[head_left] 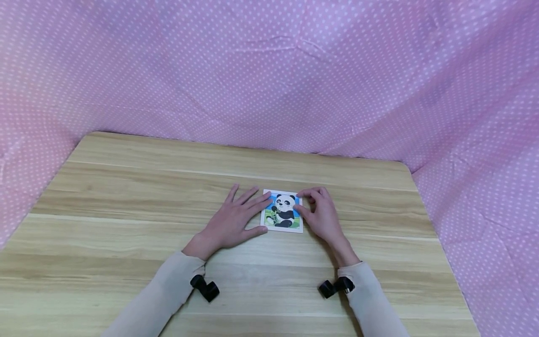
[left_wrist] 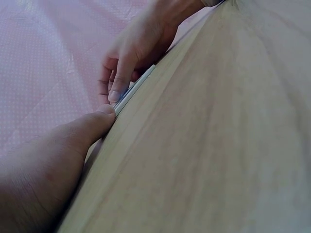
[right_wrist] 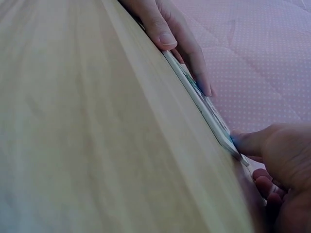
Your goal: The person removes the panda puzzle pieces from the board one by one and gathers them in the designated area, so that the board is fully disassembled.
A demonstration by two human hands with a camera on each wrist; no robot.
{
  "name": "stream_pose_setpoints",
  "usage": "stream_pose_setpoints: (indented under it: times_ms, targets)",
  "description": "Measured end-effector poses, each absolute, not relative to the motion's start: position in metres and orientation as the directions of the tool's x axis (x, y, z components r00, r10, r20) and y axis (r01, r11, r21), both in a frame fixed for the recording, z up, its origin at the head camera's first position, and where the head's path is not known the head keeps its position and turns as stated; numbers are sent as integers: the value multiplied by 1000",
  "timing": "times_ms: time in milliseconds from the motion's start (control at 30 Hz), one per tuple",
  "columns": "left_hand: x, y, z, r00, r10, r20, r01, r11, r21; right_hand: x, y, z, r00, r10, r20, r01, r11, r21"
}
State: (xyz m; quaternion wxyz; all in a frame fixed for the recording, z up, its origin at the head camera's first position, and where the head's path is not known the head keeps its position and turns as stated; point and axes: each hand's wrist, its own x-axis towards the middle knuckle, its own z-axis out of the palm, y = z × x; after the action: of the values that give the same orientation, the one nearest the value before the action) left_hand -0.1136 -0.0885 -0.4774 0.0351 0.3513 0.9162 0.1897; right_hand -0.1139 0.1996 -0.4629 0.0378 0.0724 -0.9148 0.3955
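A square panda picture board (head_left: 283, 217) with a white border lies flat on the wooden table. My left hand (head_left: 233, 219) is spread at its left side, with straight fingers over the upper left of the picture and the thumb at the lower left corner. At the upper right corner, my right hand (head_left: 322, 213) grips the board with thumb and index finger, its other fingers curled. In the right wrist view the right thumb (right_wrist: 248, 142) presses on the top face of the thin board (right_wrist: 204, 109). The left thumb (left_wrist: 104, 112) meets the near edge in the left wrist view.
The wooden table (head_left: 126, 187) extends around the board, its far edge against a pink polka-dot cloth (head_left: 269, 93) that hangs behind and at both sides. Black wrist cameras (head_left: 205, 288) sit on light sleeves (head_left: 157, 297).
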Motion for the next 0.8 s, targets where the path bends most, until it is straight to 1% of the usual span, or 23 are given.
stream_pose_setpoints:
  times_ms: [400,600,800]
  targets:
    - [-113,-88,-479,-719,687,111,678,656,333,-115,200,-466,-991,-87,105,-137,679,-721]
    - [-113,-87,-479,-705,699,117,695,649,310,-113,201,-465,-985,-92,144,-169,674,-719]
    - [-113,-86,-479,-707,697,121,695,654,299,-114,202,-466,-976,-107,189,-211,673,-709]
